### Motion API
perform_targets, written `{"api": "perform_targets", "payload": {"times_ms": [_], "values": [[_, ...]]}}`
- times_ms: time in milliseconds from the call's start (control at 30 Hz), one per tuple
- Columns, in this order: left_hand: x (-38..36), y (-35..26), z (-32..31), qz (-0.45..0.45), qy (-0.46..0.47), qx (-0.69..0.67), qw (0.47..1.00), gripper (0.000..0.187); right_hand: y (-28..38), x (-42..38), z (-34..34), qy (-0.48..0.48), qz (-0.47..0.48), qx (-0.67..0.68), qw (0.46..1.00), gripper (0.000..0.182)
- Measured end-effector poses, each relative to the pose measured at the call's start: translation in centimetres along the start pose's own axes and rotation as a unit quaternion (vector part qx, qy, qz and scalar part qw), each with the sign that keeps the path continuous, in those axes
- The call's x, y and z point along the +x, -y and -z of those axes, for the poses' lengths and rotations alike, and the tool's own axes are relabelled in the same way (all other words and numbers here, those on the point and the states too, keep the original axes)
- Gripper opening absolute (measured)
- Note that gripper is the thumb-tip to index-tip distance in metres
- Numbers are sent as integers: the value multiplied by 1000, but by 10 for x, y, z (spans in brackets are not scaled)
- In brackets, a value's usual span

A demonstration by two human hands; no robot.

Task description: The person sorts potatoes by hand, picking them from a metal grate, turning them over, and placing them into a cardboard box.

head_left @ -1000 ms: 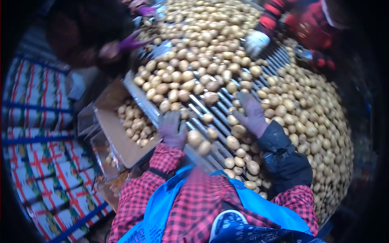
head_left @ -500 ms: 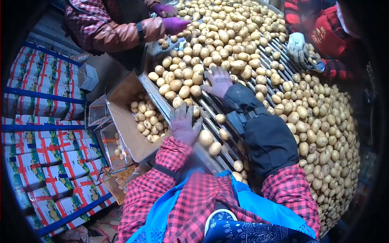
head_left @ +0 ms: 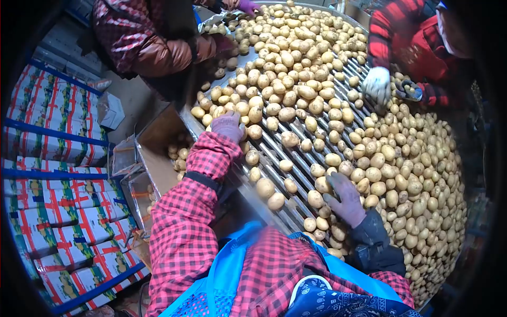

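Potatoes lie spread over a slatted metal rack, and a large heap of potatoes rises on the right. My left hand, in a purple glove, rests against potatoes at the rack's left edge. Its thumb stands apart, and the fingertips are partly hidden. Lower on the rack, my right hand touches potatoes beside the heap with fingers spread. Neither hand is closed round a potato that I can see.
An open cardboard box with potatoes stands left of the rack. Stacked printed cartons line the far left. One co-worker's sleeve reaches in from the upper left; another's white-gloved hand is over the slats at upper right.
My left hand has moved up along the rack's left edge. My right hand has come down and right to the heap. Potatoes have spread down over the slats, and the co-workers' hands have shifted.
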State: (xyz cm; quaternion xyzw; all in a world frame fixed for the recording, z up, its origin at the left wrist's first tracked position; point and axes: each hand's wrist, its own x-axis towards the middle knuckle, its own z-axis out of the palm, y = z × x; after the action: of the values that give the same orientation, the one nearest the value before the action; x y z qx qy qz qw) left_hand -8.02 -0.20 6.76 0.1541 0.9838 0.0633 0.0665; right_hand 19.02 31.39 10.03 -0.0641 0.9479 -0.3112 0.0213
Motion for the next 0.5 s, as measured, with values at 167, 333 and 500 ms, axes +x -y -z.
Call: {"api": "perform_targets", "payload": {"times_ms": [167,333,500], "values": [[14,-46,35,26,103,117,988,43,2,-4,-19,-7,-23,-11,1000,57],[21,-49,23,-31,158,211,964,27,21,16,-21,25,-21,7,999,57],[28,-6,-18,-78,59,149,984,42,28,22,-29,14,34,7,999,60]]}}
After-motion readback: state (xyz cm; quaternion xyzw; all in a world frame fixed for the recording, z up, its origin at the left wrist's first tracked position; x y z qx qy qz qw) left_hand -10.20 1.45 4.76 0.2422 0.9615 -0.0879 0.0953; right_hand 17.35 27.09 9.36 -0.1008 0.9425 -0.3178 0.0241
